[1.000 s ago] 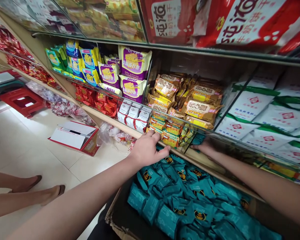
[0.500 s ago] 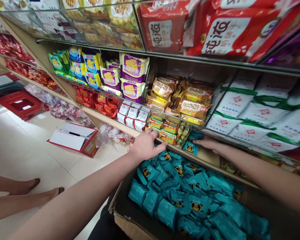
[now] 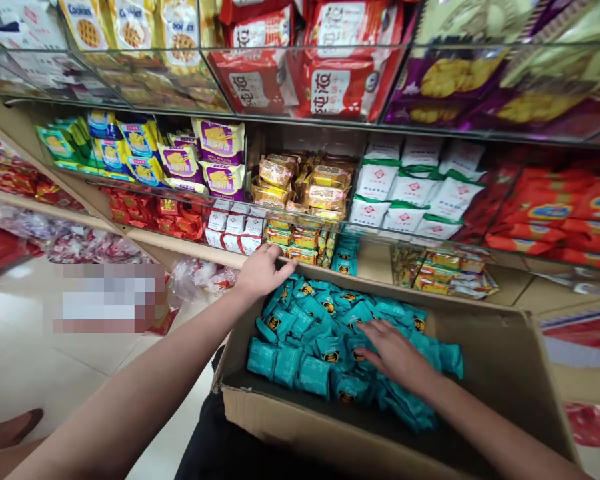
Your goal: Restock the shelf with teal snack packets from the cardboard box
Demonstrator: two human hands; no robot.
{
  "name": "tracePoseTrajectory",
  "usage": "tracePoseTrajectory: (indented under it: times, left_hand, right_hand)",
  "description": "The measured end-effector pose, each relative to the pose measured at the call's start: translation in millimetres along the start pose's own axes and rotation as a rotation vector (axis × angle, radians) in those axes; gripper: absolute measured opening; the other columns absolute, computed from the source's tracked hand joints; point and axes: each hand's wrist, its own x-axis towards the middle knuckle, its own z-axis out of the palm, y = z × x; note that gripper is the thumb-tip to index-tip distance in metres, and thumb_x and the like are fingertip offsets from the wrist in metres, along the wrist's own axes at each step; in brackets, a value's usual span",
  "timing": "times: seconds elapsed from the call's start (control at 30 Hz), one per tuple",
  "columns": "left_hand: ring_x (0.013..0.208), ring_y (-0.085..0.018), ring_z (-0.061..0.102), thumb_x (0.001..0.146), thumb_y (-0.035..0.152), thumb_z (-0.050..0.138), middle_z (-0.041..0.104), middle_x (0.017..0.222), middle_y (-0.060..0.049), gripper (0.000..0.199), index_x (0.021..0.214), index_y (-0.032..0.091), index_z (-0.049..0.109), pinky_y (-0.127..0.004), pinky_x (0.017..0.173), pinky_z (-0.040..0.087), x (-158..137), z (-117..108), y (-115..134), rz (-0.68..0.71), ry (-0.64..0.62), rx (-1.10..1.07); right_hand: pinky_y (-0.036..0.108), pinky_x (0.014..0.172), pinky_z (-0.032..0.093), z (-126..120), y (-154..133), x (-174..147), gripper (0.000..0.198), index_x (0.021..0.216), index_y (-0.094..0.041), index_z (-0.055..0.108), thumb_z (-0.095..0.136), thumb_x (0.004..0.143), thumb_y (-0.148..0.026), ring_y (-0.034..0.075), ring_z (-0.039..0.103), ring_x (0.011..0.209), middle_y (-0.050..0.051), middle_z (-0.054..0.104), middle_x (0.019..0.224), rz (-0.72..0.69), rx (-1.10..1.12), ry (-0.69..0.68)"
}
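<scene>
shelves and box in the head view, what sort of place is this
Likely a snack shop: the shelves hold many small packets grouped by kind, some cookie packets among them, and an open box beside them is heaped with matching teal packets.

This is looking like a shop: glass-fronted shelves [image 3: 375,261] are displaying stacked red packets [image 3: 330,90] at twelve o'clock, orange packets [image 3: 545,205] at three.

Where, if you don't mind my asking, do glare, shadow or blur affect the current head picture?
Head view: glare whitens the floor tiles at left; shadow darkens the carton's inside at right; a pixelated patch masks the lower left; the purple packets at upper right look soft.
</scene>
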Motion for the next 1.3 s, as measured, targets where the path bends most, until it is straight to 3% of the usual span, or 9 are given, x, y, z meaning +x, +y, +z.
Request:
tracePoseTrajectory:
  times: [0.13, 0.27, 0.4, 0.6, 0.8, 0.9, 1.07, 1.17, 1.3]
  left_hand:
    - [0.083, -0.021, 0.054, 0.085, 0.053, 0.033, 0.055, 0.082, -0.007, 0.041, 0.085, 0.017, 0.053, -0.03, 0.072, 0.042, -1.4, 0.1, -1.5, 0.021, -0.005, -0.017]
    - [0.097, -0.025, 0.051, 0.084, 0.049, 0.038, 0.056, 0.099, -0.012, 0.045, 0.109, 0.013, 0.05, -0.037, 0.085, 0.04, -2.3, -3.0, -3.7, 0.028, 0.089, -0.022]
    - [0.12, -0.028, 0.033, 0.08, 0.028, 0.046, 0.045, 0.125, -0.013, 0.044, 0.122, 0.014, 0.044, -0.044, 0.101, 0.027, -14.8, -6.9, 16.1, 0.295, 0.232, -0.057]
    - [0.122, -0.025, 0.033, 0.076, 0.015, 0.045, 0.042, 0.13, -0.011, 0.045, 0.12, 0.019, 0.047, -0.045, 0.101, 0.03, -62.5, 16.8, 81.2, 0.557, 0.0, -0.304]
    - [0.113, -0.023, 0.043, 0.077, 0.034, 0.054, 0.047, 0.123, -0.01, 0.044, 0.118, 0.019, 0.048, -0.039, 0.093, 0.038, -75.7, 28.8, 113.7, 0.205, -0.146, -0.726]
    - [0.079, -0.016, 0.052, 0.077, 0.048, 0.051, 0.057, 0.084, -0.004, 0.034, 0.085, 0.016, 0.056, -0.028, 0.071, 0.044, -71.3, 21.0, 130.6, -0.047, -0.145, -0.985]
    - [0.05, -0.008, 0.033, 0.079, 0.058, 0.043, 0.031, 0.055, 0.006, 0.043, 0.062, 0.019, 0.035, -0.02, 0.047, 0.031, -68.9, 8.4, 158.9, -0.365, -0.082, -1.306]
    - [0.048, -0.007, 0.031, 0.079, 0.058, 0.041, 0.03, 0.055, 0.006, 0.042, 0.064, 0.019, 0.033, -0.02, 0.045, 0.03, -70.7, 7.8, 165.0, -0.409, -0.066, -1.345]
    - [0.053, -0.009, 0.036, 0.083, 0.05, 0.04, 0.035, 0.057, 0.005, 0.038, 0.063, 0.018, 0.037, -0.021, 0.051, 0.034, -76.5, 9.6, 157.6, -0.244, 0.012, -1.174]
  right_hand:
    - [0.039, 0.081, 0.043, 36.4, 10.7, -9.1, 0.022, 0.094, -0.016, 0.062, 0.057, 0.073, -0.013, 0.027, 0.051, 0.091, 0.011, 0.058, 0.092, 0.178, 0.007, -0.064]
    - [0.034, 0.083, 0.04, 17.4, 17.6, -12.3, 0.017, 0.081, -0.018, 0.059, 0.042, 0.084, -0.017, 0.022, 0.052, 0.092, 0.009, 0.058, 0.095, 0.243, 0.061, -0.005]
    - [0.026, 0.074, 0.042, 10.6, 19.6, -13.4, 0.016, 0.092, -0.016, 0.055, 0.042, 0.085, -0.019, 0.017, 0.057, 0.082, 0.007, 0.06, 0.086, 0.337, 0.133, -0.029]
    - [0.03, 0.075, 0.041, 26.2, 18.4, -11.7, 0.023, 0.085, -0.013, 0.059, 0.066, 0.063, -0.014, 0.024, 0.055, 0.088, 0.013, 0.057, 0.095, 0.414, 0.22, -0.051]
    - [0.024, 0.068, 0.04, -11.4, 1.5, -17.6, 0.01, 0.085, -0.019, 0.053, 0.053, 0.078, -0.026, 0.014, 0.053, 0.074, 0.001, 0.056, 0.078, 0.306, 0.445, 0.093]
    - [0.023, 0.057, 0.039, -25.8, -16.0, -14.5, 0.024, 0.087, -0.02, 0.05, 0.047, 0.08, -0.042, 0.012, 0.047, 0.061, -0.003, 0.049, 0.067, 0.327, 0.818, 0.332]
    - [0.021, 0.049, 0.036, -24.3, -40.4, -1.1, 0.035, 0.073, -0.019, 0.048, 0.048, 0.078, -0.053, 0.009, 0.039, 0.053, -0.004, 0.041, 0.06, 0.541, 1.248, 0.662]
    - [0.02, 0.048, 0.035, -21.4, -46.6, 1.8, 0.036, 0.069, -0.019, 0.045, 0.053, 0.075, -0.054, 0.008, 0.038, 0.052, -0.005, 0.04, 0.058, 0.555, 1.409, 0.742]
    - [0.023, 0.054, 0.042, -26.3, -48.5, -5.6, 0.037, 0.091, -0.02, 0.054, 0.062, 0.069, -0.049, 0.011, 0.049, 0.061, -0.001, 0.055, 0.072, 0.483, 1.411, 0.561]
